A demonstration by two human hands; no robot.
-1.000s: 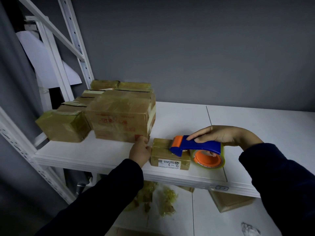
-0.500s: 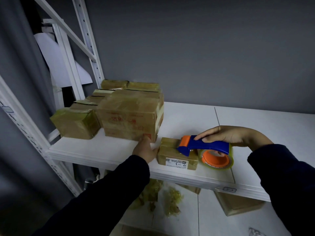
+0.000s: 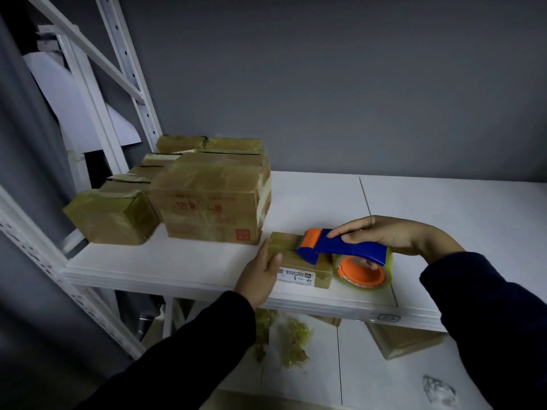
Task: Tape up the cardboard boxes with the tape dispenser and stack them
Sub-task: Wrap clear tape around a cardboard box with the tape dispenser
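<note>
A small flat cardboard box with a white label lies near the front edge of the white shelf. My left hand holds its left end, thumb on the front face. My right hand grips the blue handle of the tape dispenser. The dispenser's orange head rests on the box top, and its roll of clear tape with an orange core hangs just right of the box.
Several taped cardboard boxes stand together at the shelf's left, against the white rack upright. On the lower shelf lie crumpled tape scraps, another cardboard box and a wad of paper.
The view has shifted so everything sits further right. My left thumb has come round onto the box's front face. The dispenser stays on the box top.
</note>
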